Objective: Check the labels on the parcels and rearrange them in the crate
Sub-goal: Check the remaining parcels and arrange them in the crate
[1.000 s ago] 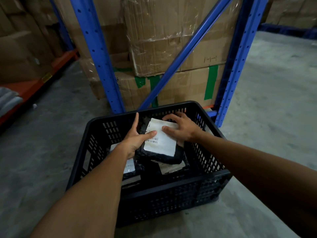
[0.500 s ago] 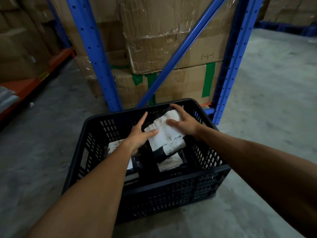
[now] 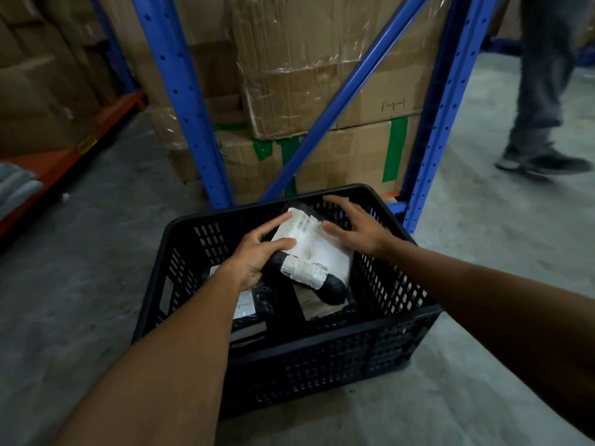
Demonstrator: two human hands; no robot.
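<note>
A black slatted crate (image 3: 309,358) stands on the concrete floor and holds several black parcels with white labels. My left hand (image 3: 254,255) grips the left edge of a black parcel with a large white label (image 3: 309,249), tilted up at the back of the crate. My right hand (image 3: 357,230) lies on that parcel's right side, fingers spread. A rounded black end with taped labels (image 3: 328,284) sticks out below it. Two more labelled parcels lie flat on the bottom, one under my left wrist (image 3: 246,304), one at the right (image 3: 317,309).
Blue rack uprights (image 3: 180,101) and a diagonal brace rise just behind the crate, with stacked cardboard boxes (image 3: 322,75) on the floor behind them. An orange shelf beam (image 3: 64,156) runs along the left. Another person's legs and shoes (image 3: 541,156) cross the floor at the right.
Both hands have turned and tilted the top parcel, so its label now faces up and right. A person's legs have come into view at the upper right.
</note>
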